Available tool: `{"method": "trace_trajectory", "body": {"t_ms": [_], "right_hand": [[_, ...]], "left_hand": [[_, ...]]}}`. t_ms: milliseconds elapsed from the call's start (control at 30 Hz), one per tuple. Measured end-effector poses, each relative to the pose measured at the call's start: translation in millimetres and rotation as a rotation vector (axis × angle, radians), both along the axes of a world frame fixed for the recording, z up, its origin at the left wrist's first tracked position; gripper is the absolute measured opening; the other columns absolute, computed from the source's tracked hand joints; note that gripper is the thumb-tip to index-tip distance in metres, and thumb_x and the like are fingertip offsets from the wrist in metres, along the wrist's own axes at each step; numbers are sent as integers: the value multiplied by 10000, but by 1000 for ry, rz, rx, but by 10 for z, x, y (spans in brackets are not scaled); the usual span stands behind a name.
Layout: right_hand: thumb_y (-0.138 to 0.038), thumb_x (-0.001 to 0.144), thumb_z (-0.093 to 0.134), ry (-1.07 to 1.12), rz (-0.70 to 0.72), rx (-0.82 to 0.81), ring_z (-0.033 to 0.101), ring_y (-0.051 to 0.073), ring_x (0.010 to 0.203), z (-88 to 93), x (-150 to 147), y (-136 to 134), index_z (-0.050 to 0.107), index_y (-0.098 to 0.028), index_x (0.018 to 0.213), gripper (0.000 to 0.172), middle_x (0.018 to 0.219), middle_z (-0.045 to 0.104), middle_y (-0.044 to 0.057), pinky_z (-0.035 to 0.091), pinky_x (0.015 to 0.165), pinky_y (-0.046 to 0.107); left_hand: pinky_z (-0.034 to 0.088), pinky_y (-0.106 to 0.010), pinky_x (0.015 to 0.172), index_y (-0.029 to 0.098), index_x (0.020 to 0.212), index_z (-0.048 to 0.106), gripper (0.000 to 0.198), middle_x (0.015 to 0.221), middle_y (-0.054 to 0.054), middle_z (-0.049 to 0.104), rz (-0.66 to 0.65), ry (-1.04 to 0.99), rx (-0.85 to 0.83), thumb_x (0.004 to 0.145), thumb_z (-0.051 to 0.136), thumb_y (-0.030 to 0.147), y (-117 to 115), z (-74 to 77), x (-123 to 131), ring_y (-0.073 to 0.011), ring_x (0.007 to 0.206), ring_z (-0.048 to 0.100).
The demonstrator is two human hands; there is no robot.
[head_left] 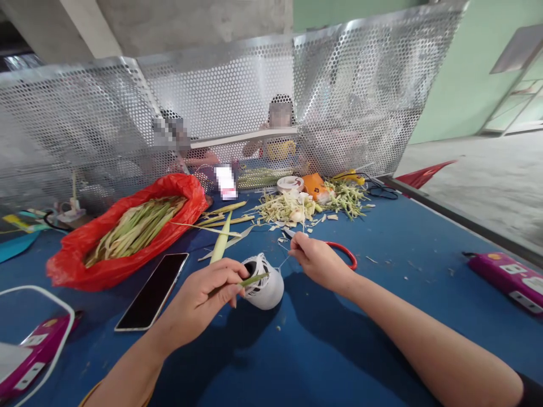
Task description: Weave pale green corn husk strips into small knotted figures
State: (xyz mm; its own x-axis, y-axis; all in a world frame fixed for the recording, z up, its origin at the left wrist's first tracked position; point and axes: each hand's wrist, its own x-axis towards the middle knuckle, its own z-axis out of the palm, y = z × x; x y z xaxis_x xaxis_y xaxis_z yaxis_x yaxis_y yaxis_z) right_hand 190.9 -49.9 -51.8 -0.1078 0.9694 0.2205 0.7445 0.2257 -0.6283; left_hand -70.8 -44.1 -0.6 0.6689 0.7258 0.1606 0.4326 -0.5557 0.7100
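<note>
My left hand (220, 291) is closed on a thin green plant strip (257, 278), whose tip points right over a spool of white thread (271, 291). The spool lies tilted on the blue table, its dark core facing my left hand. From it a strand of thread runs up to my right hand (316, 260), whose fingertips are pinched on it. Red-handled scissors (345, 249) are partly hidden behind that hand; I cannot tell if it touches them. Beyond my left hand lies a broad pale-green leaf (221, 238).
A red plastic bag (85, 274) holds long leaf strips (139, 229). A phone (153, 291) lies left of my arm. Plant scraps (275, 208), a tape roll (291, 183) and an orange packet (314, 186) sit behind. A purple power strip (507, 277) is at right; people are beyond the perforated screen (229, 73).
</note>
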Motion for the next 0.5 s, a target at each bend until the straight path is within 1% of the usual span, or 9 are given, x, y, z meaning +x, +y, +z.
{"method": "trace_trajectory", "body": {"t_ms": [100,200,267,367,500], "right_hand": [[-176,919,452,-34,-10,-3,457,140,560,23,9,-16,445,-226,818,113,630,524,-26,236,526,241],[-174,912,453,-60,-15,-20,472,144,572,31,30,-14,471,-217,825,99,645,549,-13,243,527,240],[-169,900,465,-75,-11,-33,488,147,586,44,45,-23,487,-211,827,87,669,574,0,251,528,239],[-158,884,483,-95,26,-45,512,152,614,82,66,-79,517,-206,814,92,699,611,14,277,541,238],[-167,896,471,-110,106,-58,530,147,624,110,87,-218,543,-213,737,180,677,618,0,312,565,234]], "left_hand": [[490,-219,660,198,769,666,252,938,-54,618,21,20,-4,918,486,292,-17,2,-35,-121,692,594],[485,-225,669,202,749,662,259,874,-48,608,44,5,7,913,491,305,-20,-11,-77,-141,727,594],[481,-229,663,199,742,652,265,850,-43,595,57,-5,-2,916,484,308,-11,-20,-97,-138,711,582],[467,-230,673,195,732,629,265,836,-35,575,52,-9,7,924,473,289,6,-29,-105,-134,715,568],[441,-227,682,196,743,610,259,834,-31,556,15,-9,27,936,455,272,10,-42,-84,-142,759,556]]}}
